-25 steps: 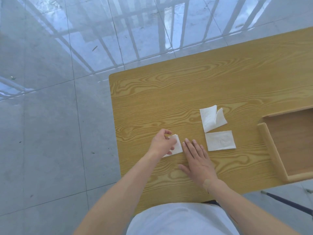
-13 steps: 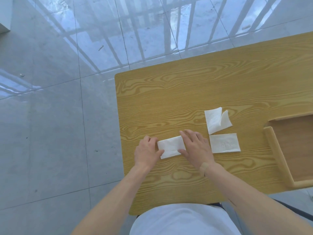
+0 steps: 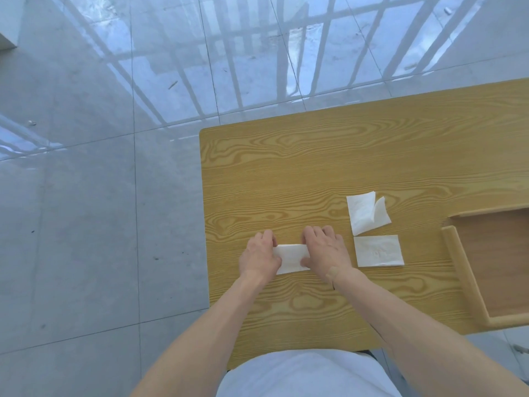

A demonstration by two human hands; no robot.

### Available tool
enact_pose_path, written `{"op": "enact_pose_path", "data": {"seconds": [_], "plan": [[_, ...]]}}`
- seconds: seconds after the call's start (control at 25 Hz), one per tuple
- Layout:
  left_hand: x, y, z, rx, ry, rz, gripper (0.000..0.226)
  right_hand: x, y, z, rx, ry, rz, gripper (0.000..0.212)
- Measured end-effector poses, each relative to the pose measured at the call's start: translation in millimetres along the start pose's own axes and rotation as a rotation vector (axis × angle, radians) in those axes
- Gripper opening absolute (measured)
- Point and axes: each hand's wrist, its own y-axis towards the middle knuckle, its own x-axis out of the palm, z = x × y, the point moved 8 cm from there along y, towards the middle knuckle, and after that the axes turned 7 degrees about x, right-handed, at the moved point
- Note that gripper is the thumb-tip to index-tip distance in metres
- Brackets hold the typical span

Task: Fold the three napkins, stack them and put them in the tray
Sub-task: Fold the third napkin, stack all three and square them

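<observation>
Hands flat, fingers spread, pressing napkin [image 3: 290, 257]: left hand [image 3: 259, 257] left end, right hand [image 3: 326, 253] right end; uneven pressure risks skewed crease.

A white paper napkin [image 3: 290, 257] lies on the light wooden table [image 3: 315, 167] between both hands. Two more white napkins [image 3: 366, 213] [image 3: 378, 251] lie right of it; a wooden tray [image 3: 461, 270] sits farthest right.
</observation>
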Motion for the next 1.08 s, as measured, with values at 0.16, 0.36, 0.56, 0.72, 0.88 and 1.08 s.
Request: {"op": "enact_pose_path", "data": {"seconds": [0.16, 0.36, 0.56, 0.72, 0.88, 1.08], "plan": [[2.1, -4.9, 1.0, 0.041, -0.23, -0.01, 0.037, -0.4, -8.1, 6.4, 0.016, 0.155, -0.014, 0.036], [15.1, -13.4, 9.7, 0.018, -0.483, -0.069, 0.017, 7.2, -27.7, 48.4, 0.149, 0.456, -0.182, 0.008], [45.5, -21.4, 41.6, -0.071, -0.632, -0.185, 0.005, 3.7, -51.0, 105.2, 0.223, 0.752, -0.26, 0.007], [69.8, -26.2, 85.7, -0.093, -0.751, -0.172, 0.009, -4.6, -61.6, 160.2, 0.28, 0.869, -0.247, 0.01], [90.3, -27.4, 122.6, -0.18, -0.832, -0.071, 0.01, -15.2, -61.9, 213.5, 0.37, 0.928, -0.159, 0.015], [102.6, -22.2, 144.8, -0.273, -0.886, 0.07, 0.011, -22.6, -50.2, 243.5, 0.372, 0.895, -0.139, 0.009]]}}
